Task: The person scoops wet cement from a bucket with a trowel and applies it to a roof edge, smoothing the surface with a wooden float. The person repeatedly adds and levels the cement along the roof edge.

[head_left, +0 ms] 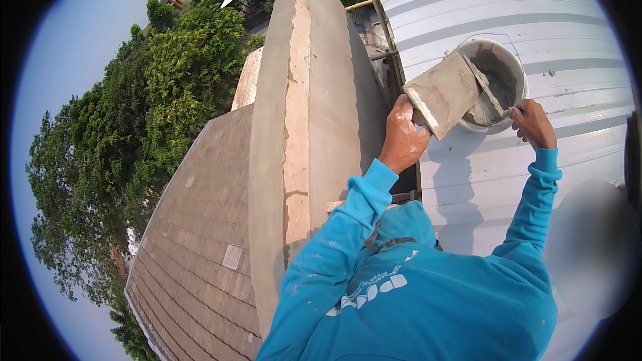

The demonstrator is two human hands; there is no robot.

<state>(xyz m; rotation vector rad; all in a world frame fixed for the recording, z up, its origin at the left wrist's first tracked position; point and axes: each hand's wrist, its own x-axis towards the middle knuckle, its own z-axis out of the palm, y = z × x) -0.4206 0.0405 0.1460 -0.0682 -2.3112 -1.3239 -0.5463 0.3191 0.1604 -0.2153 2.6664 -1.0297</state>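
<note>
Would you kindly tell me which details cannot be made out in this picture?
All in the head view:
Fingers of the left hand beneath the grey-smeared board: hidden by the board.
The left part of the bucket: covered by the board in front of it.
Whatever the right hand may be gripping: masked by its own curled fingers.
The pale shape at lower right: too blurred to identify.
</note>
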